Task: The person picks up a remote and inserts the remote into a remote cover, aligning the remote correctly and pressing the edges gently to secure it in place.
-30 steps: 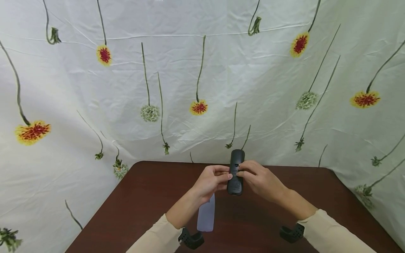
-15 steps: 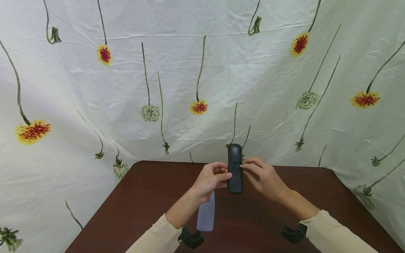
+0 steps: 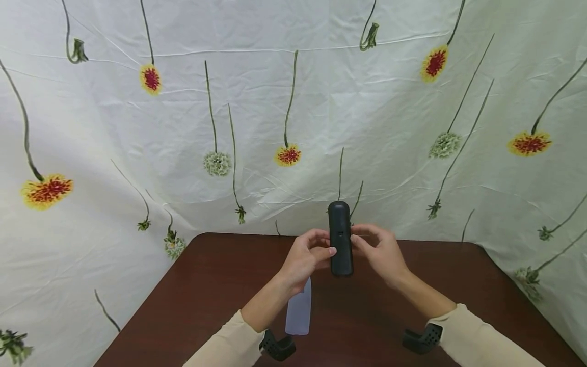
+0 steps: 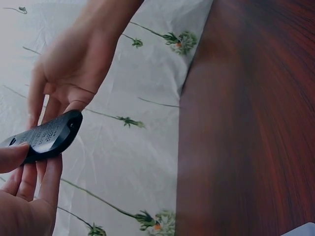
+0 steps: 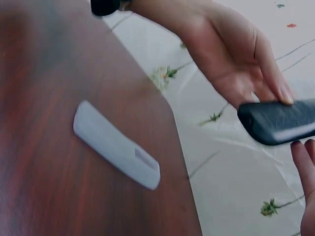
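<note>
A black remote control (image 3: 340, 216) is held up over the table, its back with the small latch notch turned toward the head camera. My left hand (image 3: 300, 262) grips its left edge, the thumb on the back and the fingers behind. On the opposite edge, my right hand (image 3: 382, 255) pinches the remote with its thumb in front and fingers behind. The left wrist view shows small print on the remote's back (image 4: 47, 135). Below the left hand lies a pale, translucent remote cover (image 5: 115, 147), with a rectangular cutout near one end.
The dark reddish-brown table (image 3: 220, 285) has rounded far corners. Behind it and at both sides hangs a white cloth (image 3: 257, 122) printed with flowers. A black band (image 3: 277, 346) is worn on the left wrist, and another black band (image 3: 423, 339) on the right.
The remote has risen a little, its top end moving up. My right hand has shifted from the back of the remote to its right edge. The cover has stayed in place.
</note>
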Demonstrator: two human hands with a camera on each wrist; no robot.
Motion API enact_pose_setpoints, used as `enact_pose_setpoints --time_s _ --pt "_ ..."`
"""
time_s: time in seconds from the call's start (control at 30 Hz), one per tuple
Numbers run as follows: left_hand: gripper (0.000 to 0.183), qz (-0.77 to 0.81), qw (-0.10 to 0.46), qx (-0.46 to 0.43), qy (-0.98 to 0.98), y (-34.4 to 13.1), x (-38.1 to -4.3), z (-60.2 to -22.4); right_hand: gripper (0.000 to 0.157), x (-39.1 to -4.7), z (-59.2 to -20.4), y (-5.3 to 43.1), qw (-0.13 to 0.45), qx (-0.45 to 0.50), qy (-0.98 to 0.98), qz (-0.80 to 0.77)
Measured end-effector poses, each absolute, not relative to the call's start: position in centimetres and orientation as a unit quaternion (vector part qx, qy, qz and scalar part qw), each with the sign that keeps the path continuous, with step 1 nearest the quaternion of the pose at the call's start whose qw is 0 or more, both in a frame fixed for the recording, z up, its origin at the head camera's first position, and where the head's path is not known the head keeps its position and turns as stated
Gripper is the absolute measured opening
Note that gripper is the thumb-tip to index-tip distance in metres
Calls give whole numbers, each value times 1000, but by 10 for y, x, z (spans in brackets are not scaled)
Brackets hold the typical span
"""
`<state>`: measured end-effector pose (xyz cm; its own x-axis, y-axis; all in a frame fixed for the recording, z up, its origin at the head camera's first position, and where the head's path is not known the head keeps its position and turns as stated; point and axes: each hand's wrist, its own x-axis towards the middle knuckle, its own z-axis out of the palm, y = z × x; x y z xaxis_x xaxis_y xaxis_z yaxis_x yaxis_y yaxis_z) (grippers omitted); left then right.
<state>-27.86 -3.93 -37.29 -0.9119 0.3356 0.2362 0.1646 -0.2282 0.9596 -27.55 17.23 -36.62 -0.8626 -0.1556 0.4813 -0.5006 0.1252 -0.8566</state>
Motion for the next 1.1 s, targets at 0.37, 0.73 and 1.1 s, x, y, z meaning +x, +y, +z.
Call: enact_pose_setpoints --time_s 0.37,0.73,1.1 --pt "29 741 41 207 637 -40 -278 -377 48 -275 -363 165 20 155 -721 675" --pt "28 727 36 214 651 -42 -283 -378 47 -282 -361 168 -2 167 -738 654" --pt "32 706 21 201 679 -51 -293 -380 43 -291 -367 156 13 171 -727 665"
